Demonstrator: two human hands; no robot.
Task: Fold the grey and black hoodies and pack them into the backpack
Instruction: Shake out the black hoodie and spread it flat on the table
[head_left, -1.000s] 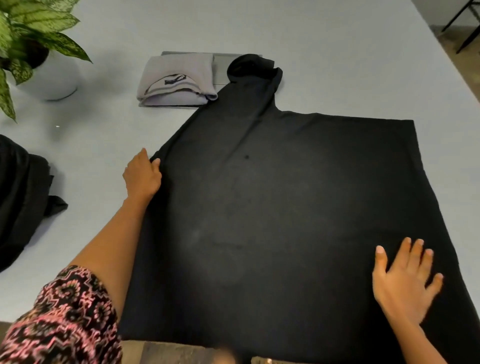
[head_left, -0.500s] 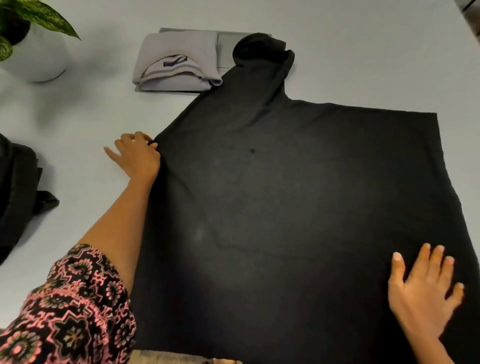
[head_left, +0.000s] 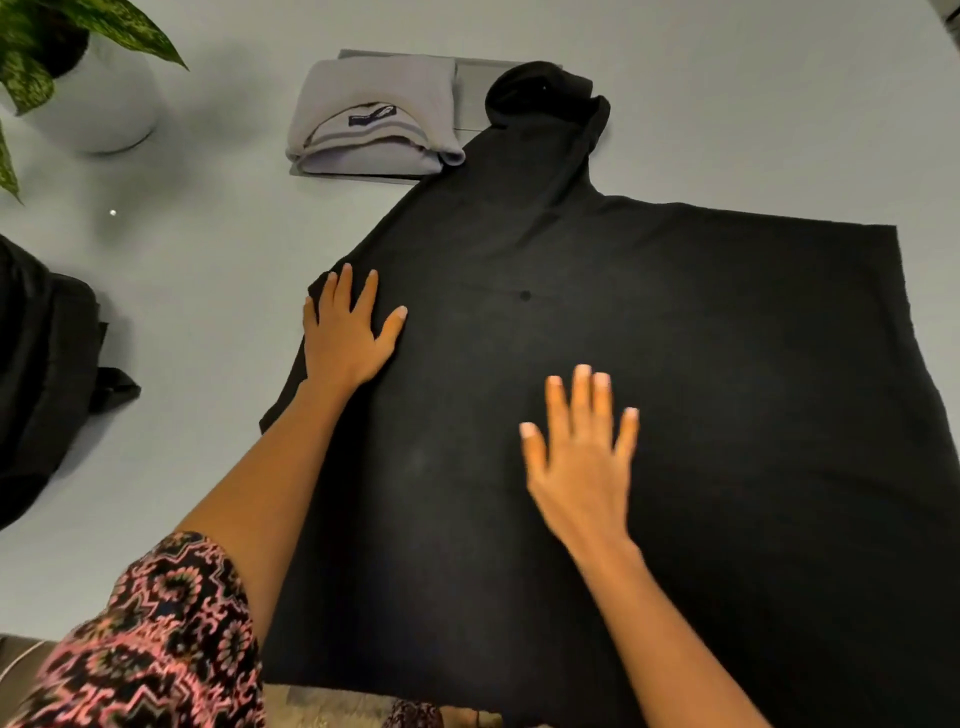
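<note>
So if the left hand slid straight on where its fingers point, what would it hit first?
Probably the folded grey hoodie, after the left hand leaves the black hoodie and crosses bare table.

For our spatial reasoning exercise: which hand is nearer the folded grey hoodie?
Left. The left hand lies on the left edge of the black hoodie, closest to the folded grey hoodie; the right hand is mid-garment, farther toward the person.
</note>
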